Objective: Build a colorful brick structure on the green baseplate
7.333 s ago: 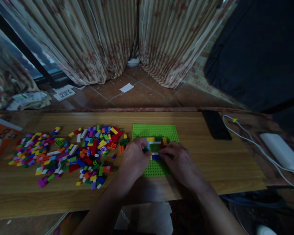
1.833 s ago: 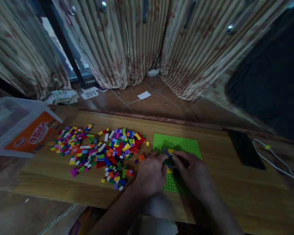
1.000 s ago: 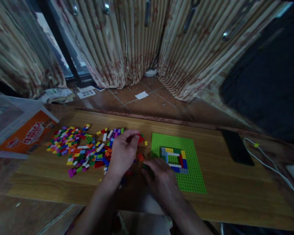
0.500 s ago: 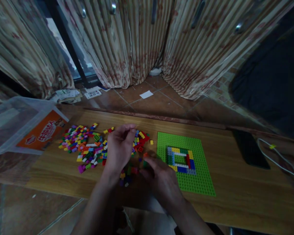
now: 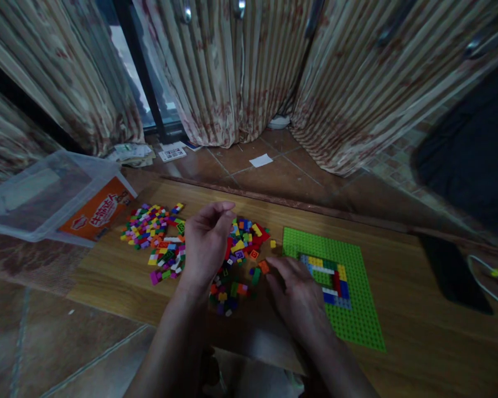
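Loose bricks (image 5: pixel 166 243) on table, left hand (image 5: pixel 205 246) half-curled above, right hand (image 5: pixel 299 293) flat, grips unclear, clear bin (image 5: pixel 37 193) beside.

head camera looks forward and down, close over the table (image 5: pixel 415 309).

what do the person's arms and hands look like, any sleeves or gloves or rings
Both the left hand and the right hand are bare, with no gloves. No ring, watch or bracelet shows in the dim light. Both forearms are uncovered down to the frame's bottom edge; no sleeve is visible.
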Tool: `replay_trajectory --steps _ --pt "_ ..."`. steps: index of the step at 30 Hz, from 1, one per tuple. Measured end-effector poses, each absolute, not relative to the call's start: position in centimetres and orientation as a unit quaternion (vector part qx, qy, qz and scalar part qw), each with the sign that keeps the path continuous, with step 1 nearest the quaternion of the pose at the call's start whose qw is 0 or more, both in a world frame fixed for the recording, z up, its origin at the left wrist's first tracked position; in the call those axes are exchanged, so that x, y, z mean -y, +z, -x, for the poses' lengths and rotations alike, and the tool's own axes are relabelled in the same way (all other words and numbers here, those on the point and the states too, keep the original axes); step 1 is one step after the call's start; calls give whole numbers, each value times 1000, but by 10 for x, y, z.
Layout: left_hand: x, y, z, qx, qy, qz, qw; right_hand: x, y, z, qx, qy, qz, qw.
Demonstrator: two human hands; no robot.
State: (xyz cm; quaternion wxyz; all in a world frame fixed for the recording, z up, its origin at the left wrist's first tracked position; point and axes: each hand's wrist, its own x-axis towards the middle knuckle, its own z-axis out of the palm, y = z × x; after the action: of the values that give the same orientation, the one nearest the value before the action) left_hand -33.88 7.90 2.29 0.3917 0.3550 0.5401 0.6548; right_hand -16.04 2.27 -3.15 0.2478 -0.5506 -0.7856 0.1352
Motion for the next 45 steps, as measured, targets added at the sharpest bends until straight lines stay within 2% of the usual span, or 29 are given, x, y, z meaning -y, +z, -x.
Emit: replay_trajectory --steps 8,13,18,27,39,45 --pt "-79 27 351 -540 666 -337 388 -28 -36 171 805 129 540 211" --pt "-80 30 362 -516 709 -288 385 -28 -37 174 794 144 543 233" --pt "-83 30 376 -465 762 -162 421 -28 -39 174 787 163 543 244" --pt "-84 28 388 -432 771 -98 457 -31 -41 179 759 194 549 291" --pt "-83 29 397 -442 788 -97 418 -36 -38 176 736 193 561 327" --pt "-82 31 405 -467 810 -103 340 -35 -36 173 735 198 559 329"
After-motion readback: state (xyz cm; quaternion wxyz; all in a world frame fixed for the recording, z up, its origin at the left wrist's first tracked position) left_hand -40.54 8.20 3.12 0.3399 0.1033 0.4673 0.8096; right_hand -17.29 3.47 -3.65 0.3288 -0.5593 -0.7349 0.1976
